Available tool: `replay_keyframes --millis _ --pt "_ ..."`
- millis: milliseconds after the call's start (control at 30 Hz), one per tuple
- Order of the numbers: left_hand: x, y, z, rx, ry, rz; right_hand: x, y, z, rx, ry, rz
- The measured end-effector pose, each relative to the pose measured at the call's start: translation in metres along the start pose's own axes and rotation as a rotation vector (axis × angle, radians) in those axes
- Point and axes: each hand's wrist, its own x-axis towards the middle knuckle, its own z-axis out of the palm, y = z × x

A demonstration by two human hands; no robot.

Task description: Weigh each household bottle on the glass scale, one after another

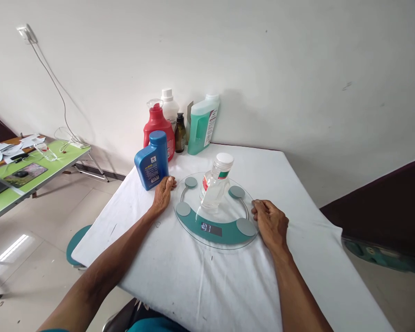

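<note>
A white wall stands behind a table (314, 258) with a white cloth on it. The left hand (162, 194) lies flat and open on the cloth, holding nothing. Its fingers are just beside the left edge of the round glass scale (224, 233) and close to the blue bottle (152, 159). The right hand (271, 222) also rests open on the cloth, with nothing in it. Its fingertips touch the right edge of the scale, or nearly so.

The clear bottle (215, 184) with the white cap stands upright on the scale, right between the two hands and a little farther back. I think the weighing goes best if both hands stay off the glass and the bottle sits still in the middle. Then the little screen at the front can show a true number.

Behind the blue bottle, by the wall, stand a red bottle (157, 124) and a green jug (202, 124). A green desk (31, 173) is off to the left.
</note>
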Motion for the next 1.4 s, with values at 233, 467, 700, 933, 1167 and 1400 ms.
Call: replay_keyframes --millis 233,467,700,933,1167,1400 --pt "-0.0066 0.0026 -0.0026 -0.015 0.033 -0.004 -0.0019 -0.0024 -0.0007 0.016 -0.021 -0.007" --pt "-0.0075 0.0051 -0.0043 0.001 0.019 -0.014 -0.0010 -0.0018 -0.0002 0.015 -0.011 -0.012" --pt "-0.0053 0.0026 -0.0044 0.010 0.011 -0.011 -0.0019 -0.0028 -0.0007 0.013 -0.015 -0.023" --pt "-0.0048 0.0016 -0.0048 0.043 0.007 -0.013 -0.0023 -0.0029 -0.0010 0.001 -0.009 -0.027" --pt "-0.0050 0.0025 -0.0044 0.026 0.005 -0.015 -0.0029 -0.0036 -0.0005 -0.003 -0.009 -0.004" --pt "-0.0049 0.0038 -0.0043 0.041 -0.001 -0.017 -0.0019 -0.0027 -0.0008 -0.002 -0.013 -0.018"
